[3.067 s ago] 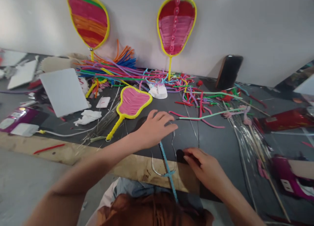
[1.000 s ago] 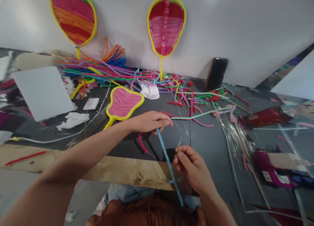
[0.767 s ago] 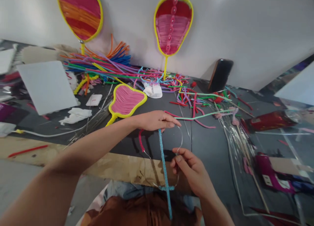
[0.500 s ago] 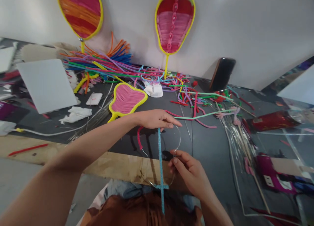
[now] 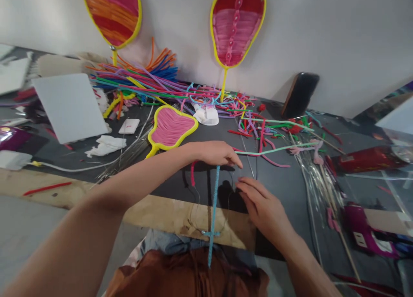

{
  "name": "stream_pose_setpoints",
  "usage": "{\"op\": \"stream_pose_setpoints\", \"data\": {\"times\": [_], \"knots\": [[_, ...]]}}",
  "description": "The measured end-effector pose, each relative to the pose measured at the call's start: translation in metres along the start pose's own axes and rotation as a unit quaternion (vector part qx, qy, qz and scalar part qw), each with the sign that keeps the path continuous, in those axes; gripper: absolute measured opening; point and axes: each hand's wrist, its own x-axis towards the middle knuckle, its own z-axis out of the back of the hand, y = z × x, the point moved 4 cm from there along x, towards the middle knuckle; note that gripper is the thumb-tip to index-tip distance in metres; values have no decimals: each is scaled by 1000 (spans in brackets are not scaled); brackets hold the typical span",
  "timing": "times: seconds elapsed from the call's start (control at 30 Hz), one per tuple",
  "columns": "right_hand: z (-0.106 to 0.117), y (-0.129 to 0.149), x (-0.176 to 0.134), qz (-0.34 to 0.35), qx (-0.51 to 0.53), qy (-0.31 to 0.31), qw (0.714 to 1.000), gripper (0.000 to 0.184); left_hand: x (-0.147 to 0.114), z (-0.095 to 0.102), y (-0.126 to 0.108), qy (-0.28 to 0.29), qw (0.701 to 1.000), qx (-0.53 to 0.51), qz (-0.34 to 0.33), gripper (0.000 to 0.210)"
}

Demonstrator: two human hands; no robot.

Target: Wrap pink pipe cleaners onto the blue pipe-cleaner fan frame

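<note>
My left hand (image 5: 217, 153) is closed on the top of a wire frame, palm down above the dark tabletop. Through the frame's middle runs a light blue fuzzy pipe-cleaner stem (image 5: 214, 198), with a short blue crosspiece (image 5: 210, 234) near its lower end. Thin bare wire curves out on both sides, and a pink pipe cleaner (image 5: 192, 173) covers the upper left part. My right hand (image 5: 263, 204) is just right of the frame, fingers stretched toward the wire and holding nothing visible; its thumb is mostly hidden. Behind my left wrist lies a small pink fan with a yellow rim (image 5: 171, 128).
Two larger yellow-rimmed fans, one orange and red (image 5: 112, 15), one pink and red (image 5: 237, 30), stand against the white wall. Bundled pipe cleaners (image 5: 142, 80) lie at the back. A phone (image 5: 300, 95), a red can (image 5: 371, 159) and a purple glue gun (image 5: 358, 228) are right.
My right hand has come off the wire's right side, its pinch loosened and fingers straightened. The frame stays in my left hand, its lower end swung slightly. The whole view has shifted a little.
</note>
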Motion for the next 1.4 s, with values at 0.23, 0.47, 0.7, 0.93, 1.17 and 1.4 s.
{"op": "stream_pose_setpoints", "data": {"times": [0.23, 0.47, 0.7, 0.93, 1.17, 1.4], "knots": [[-1, -2, 5, -64, 3, 11, 998, 21, 10, 10, 0, -42, 992, 117, 29, 28], [-24, 10, -4, -161, -17, 25, 987, 21, -1, 20, -6, -62, 990, 125, 25, 37], [-28, 11, -1, -187, -58, 14, 981, 18, -4, -10, -26, -132, 928, 346, 47, 37], [-24, 14, -16, -169, -87, 12, 982, 14, -29, -60, -39, -219, 923, 312, 60, 40], [-23, 18, -26, -157, -166, -28, 973, 12, -34, -78, -28, -178, 948, 262, 32, 43], [-21, 17, -26, -125, -164, -71, 976, 23, -33, -80, -26, -174, 948, 267, 13, 39]]}}
